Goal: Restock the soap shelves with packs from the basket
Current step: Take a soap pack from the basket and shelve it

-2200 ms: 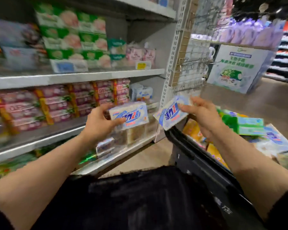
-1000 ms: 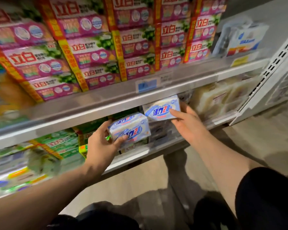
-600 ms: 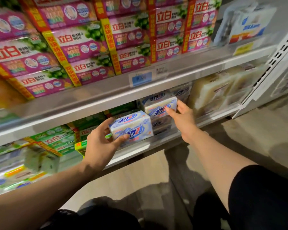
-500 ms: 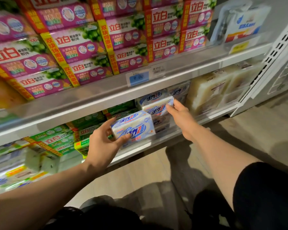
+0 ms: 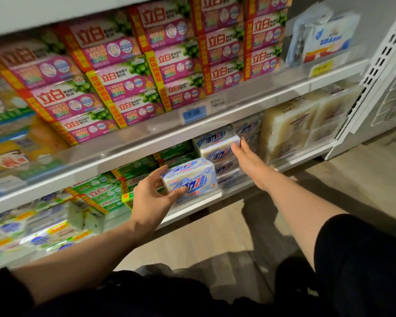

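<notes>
Soap pack in white and blue wrapping point(image 5: 190, 179), printed with bold blue characters and the number 28, sits at the centre of the frame in the left hand point(image 5: 150, 197). That hand grips the pack's left end, thumb on the front face and fingers curled behind it, holding it just in front of the lower shelf's edge point(image 5: 192, 203). The forearm reaches in from the lower left.

Just above and to the right, the right hand point(image 5: 249, 163) stretches forward with fingers nearly straight, its fingertips point(image 5: 237, 146) touching the right end of a second matching pack point(image 5: 216, 139). This pack lies on top of a stack of the same soap point(image 5: 226, 165) under the upper shelf. Whether any finger hooks behind it cannot be told.

Pink and red boxed soaps point(image 5: 133, 72) fill the upper shelf, above a blue price label point(image 5: 193, 113). Green packs point(image 5: 101, 193) lie left of the held pack, pale translucent bars point(image 5: 293, 126) to the right. Goods at the left edge are blurred. The basket is out of view.
</notes>
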